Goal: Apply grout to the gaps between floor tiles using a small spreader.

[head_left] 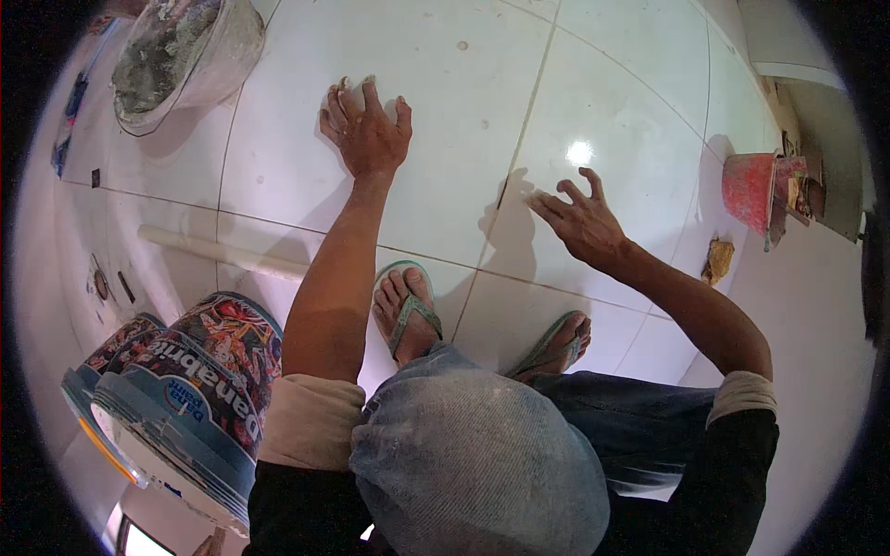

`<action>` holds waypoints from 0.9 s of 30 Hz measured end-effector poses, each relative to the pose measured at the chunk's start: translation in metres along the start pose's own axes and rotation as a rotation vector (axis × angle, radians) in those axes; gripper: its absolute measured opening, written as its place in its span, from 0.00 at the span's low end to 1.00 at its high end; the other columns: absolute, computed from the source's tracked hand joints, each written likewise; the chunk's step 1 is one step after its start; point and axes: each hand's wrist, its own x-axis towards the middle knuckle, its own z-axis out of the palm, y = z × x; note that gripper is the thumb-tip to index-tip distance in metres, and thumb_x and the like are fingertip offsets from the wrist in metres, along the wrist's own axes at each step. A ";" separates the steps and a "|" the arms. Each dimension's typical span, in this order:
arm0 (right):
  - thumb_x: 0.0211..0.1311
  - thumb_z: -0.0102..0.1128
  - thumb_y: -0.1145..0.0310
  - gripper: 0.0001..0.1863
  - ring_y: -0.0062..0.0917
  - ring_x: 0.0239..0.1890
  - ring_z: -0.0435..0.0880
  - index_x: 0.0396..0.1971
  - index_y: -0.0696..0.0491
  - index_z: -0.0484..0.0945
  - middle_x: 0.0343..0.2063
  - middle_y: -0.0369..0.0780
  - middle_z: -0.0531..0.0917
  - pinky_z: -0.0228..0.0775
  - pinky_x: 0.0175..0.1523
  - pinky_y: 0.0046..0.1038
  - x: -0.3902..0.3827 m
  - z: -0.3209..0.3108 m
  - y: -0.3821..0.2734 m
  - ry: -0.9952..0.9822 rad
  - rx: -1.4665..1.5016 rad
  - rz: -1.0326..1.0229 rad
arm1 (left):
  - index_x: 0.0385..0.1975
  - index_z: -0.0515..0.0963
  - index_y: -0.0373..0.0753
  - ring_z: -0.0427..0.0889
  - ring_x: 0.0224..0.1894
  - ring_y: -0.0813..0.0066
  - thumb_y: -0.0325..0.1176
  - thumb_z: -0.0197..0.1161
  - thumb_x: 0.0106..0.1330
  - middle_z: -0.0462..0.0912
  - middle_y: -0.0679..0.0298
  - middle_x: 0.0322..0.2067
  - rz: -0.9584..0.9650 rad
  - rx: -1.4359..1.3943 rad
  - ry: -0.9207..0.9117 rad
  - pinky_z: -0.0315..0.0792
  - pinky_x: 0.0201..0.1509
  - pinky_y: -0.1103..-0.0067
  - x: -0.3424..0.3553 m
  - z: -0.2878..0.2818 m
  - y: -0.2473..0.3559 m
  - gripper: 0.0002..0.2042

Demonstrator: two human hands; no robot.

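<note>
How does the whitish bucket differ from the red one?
Colour: the whitish bucket is pale with grey residue inside; the red bucket is mostly red outside.
Size: the whitish bucket looks larger here than the red bucket.
Place: the whitish bucket is nearer the left hand, the red bucket nearer the right.
Both look dirty.

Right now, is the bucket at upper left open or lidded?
Open: no lid covers the mouth of the bucket, and its grey-crusted inside shows. How full it is, I cannot tell.
</note>
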 end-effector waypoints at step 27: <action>0.63 0.60 0.78 0.26 0.33 0.57 0.79 0.60 0.41 0.83 0.52 0.32 0.87 0.48 0.75 0.63 -0.002 -0.005 0.021 0.221 0.170 0.104 | 0.69 0.70 0.47 0.72 0.68 0.55 0.53 0.60 0.75 0.71 0.53 0.69 -0.492 -1.117 -0.006 0.67 0.69 0.50 0.025 -0.010 -0.043 0.28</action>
